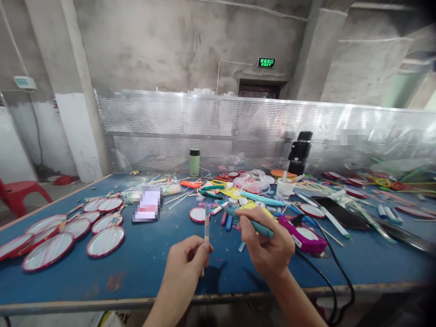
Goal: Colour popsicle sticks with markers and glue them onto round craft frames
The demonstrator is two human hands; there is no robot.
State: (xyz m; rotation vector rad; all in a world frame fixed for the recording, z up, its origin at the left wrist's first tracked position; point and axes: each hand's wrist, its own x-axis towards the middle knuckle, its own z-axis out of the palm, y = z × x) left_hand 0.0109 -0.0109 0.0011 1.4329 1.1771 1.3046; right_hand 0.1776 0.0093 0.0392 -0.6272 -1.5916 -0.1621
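Note:
My left hand (189,261) is closed, pinching a thin flat stick (206,225) that stands upright, pale with a greyish upper end. In my right hand (269,245) is a teal marker pen (261,228), gripped as for writing, its tip pointing left toward the stick but apart from it. Behind the stick lies a small round disc with a red rim (197,215). Several capped markers, among them a blue marker (229,222), lie between the two hands on the blue table (146,272).
Red-rimmed discs (105,241) overlap at the left, beside a phone (148,205). A magenta device (303,236) with black cables is right of my right hand. Behind are a green bottle (194,163), a white cup (285,187), a black flask (299,152) and a perforated metal screen (163,122).

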